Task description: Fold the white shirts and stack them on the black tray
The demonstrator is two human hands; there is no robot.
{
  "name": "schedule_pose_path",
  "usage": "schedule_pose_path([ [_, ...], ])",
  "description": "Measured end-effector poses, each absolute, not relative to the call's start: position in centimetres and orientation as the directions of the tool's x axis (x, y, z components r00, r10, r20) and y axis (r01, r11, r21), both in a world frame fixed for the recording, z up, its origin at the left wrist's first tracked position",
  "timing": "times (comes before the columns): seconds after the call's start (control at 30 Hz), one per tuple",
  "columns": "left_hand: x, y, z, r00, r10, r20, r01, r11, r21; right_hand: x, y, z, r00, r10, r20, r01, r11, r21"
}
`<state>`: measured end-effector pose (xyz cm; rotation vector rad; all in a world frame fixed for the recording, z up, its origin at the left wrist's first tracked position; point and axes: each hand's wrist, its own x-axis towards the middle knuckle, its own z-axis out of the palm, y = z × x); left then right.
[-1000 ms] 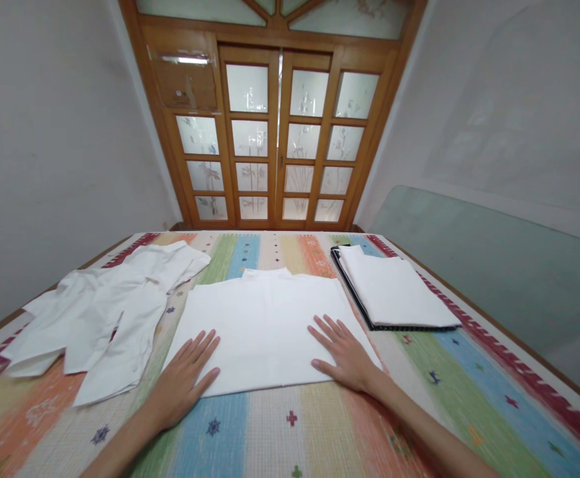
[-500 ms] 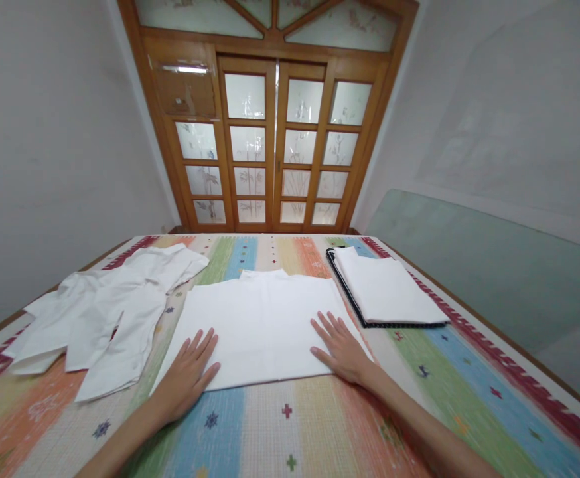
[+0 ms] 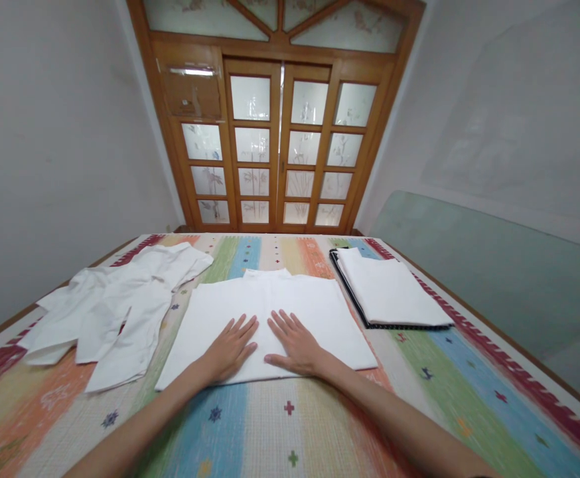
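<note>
A white shirt (image 3: 265,299), folded into a wide flat shape with its collar at the far side, lies in front of me. My left hand (image 3: 231,348) rests flat on its near middle part, fingers stretched and pointing inward. Close beside it, my right hand (image 3: 294,344) lies flat on the same cloth with the fingers spread. The two hands are a short way apart, and neither grasps anything. To the left, more white garments (image 3: 135,292) lie loosely spread and creased. On the right sits a neatly folded white garment (image 3: 394,289) on top of a dark folded cloth (image 3: 350,292).
Everything lies on a bed or table covered with a striped, multicoloured cloth (image 3: 270,431). A pale green board (image 3: 469,252) stands along the right edge. Wooden doors with glass panes (image 3: 280,146) are beyond the far edge, and walls rise on both sides.
Both hands have slid inward over the shirt, from its left and right parts to near its middle. The view has shifted slightly; the garments stay where they were.
</note>
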<state>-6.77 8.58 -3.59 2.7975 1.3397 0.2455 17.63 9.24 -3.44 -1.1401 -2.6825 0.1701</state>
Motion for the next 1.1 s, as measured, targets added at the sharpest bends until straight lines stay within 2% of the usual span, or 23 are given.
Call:
schedule_pose_path([
  [0.17,-7.3,9.1,-3.5,0.626,0.769,0.129,0.762,-0.638,0.107,19.0,7.9,-3.1,-0.701,0.7,0.134,0.67,0.711,-0.211],
  [0.43,-6.0,8.6,-2.7,0.612,0.79,0.043,0.783,-0.612,0.109,20.2,7.1,-2.8,-0.737,0.664,0.127,0.631,0.743,-0.223],
  [0.63,-3.1,8.1,-1.7,0.69,0.724,0.01,0.713,-0.683,0.158,20.6,7.1,-2.4,-0.772,0.626,0.109,0.594,0.773,-0.224],
  [0.77,-2.5,7.8,-1.9,0.72,0.691,0.061,0.677,-0.719,0.156,21.3,7.0,-1.8,-0.789,0.607,0.099,0.574,0.785,-0.233],
  [0.93,-4.5,7.8,-2.8,0.731,0.672,0.119,0.661,-0.741,0.121,22.6,7.0,-1.7,-0.763,0.639,0.094,0.609,0.76,-0.225],
  [1.1,-8.1,8.6,-3.8,0.626,0.757,0.185,0.76,-0.646,0.068,24.9,8.1,-2.9,-0.658,0.74,0.142,0.725,0.673,-0.145],
])
